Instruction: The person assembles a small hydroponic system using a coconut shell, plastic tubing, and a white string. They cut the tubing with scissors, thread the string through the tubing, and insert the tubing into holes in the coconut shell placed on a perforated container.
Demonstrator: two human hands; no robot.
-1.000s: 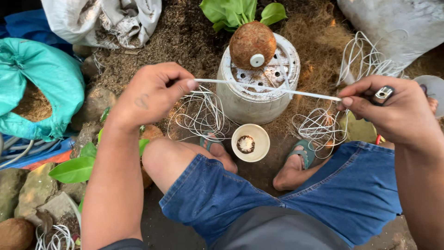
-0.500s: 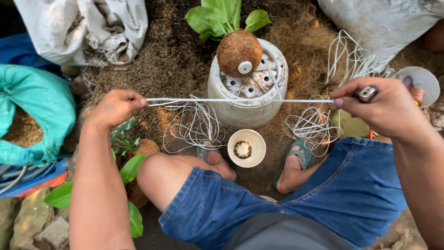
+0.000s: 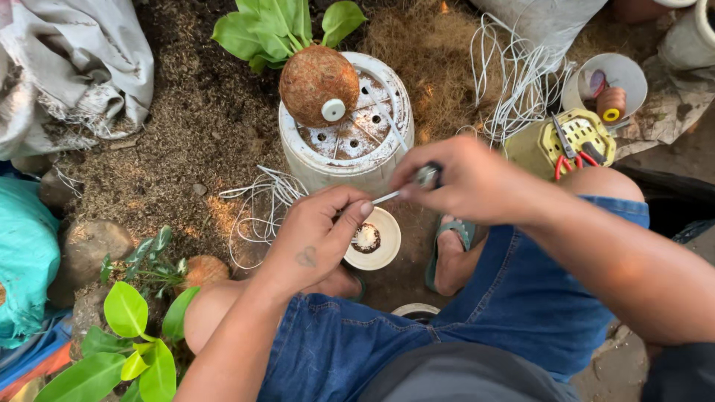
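Observation:
My left hand [image 3: 316,234] and my right hand [image 3: 458,182] meet in front of a white perforated upturned bucket [image 3: 350,141]. Between their fingertips runs a short stretch of white cord [image 3: 386,198], pinched by both. The right hand also holds a small dark, metal-tipped object [image 3: 427,174]. On the bucket lies a brown coir ball [image 3: 316,83] with a white plug and green leaves growing out of its far side. A small white bowl [image 3: 372,240] with a dark lump in it sits on the ground just below my hands.
Loose white cord lies in tangles left [image 3: 257,208] and right [image 3: 514,82] of the bucket. A yellow-green basket [image 3: 555,145] holds red-handled cutters. A white cup [image 3: 607,85] holds thread spools. Sacks [image 3: 67,74], stones and leafy plants [image 3: 134,342] lie to the left; my knees are below.
My hands were spread wide with the cord stretched taut between them. They have come together in front of the bucket, leaving only a short piece of cord between them. The view shifted right.

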